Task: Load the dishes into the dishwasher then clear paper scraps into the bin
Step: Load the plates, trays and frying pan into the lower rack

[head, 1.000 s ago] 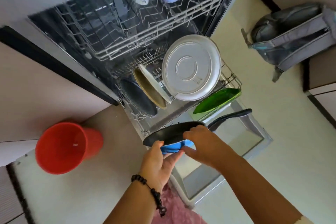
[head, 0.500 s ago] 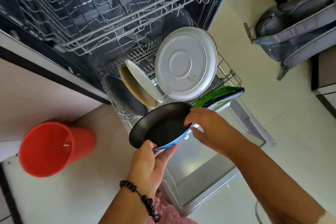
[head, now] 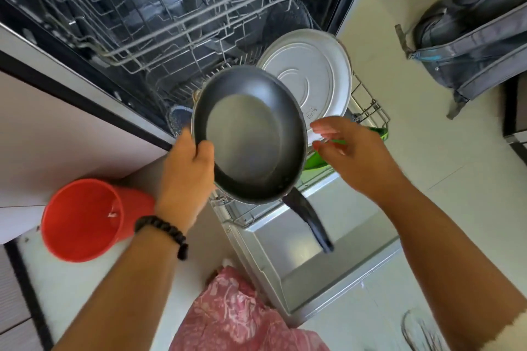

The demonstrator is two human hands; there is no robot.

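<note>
Dish-loading step, clearly: the frying pan (head: 248, 134) is being held above the pulled-out lower rack (head: 368, 111) of the dishwasher, not yet slotted in. It's gripped at its left rim by the left hand (head: 185, 171), thumb hooked over the edge. The right hand (head: 350, 151) is kept just beside the pan's right edge, fingers spread and holding nothing. Next, a free slot is probably needed near the big metal plate (head: 313, 77), and the pan should be tipped on edge so the handle (head: 309, 219) isn't left sticking out over the open door (head: 285, 259). The pan itself: dark nonstick inside, slightly glossy, looks empty, handle pointed toward the near side. Paper scraps and the red bin (head: 82, 219) are judged a later step.
</note>
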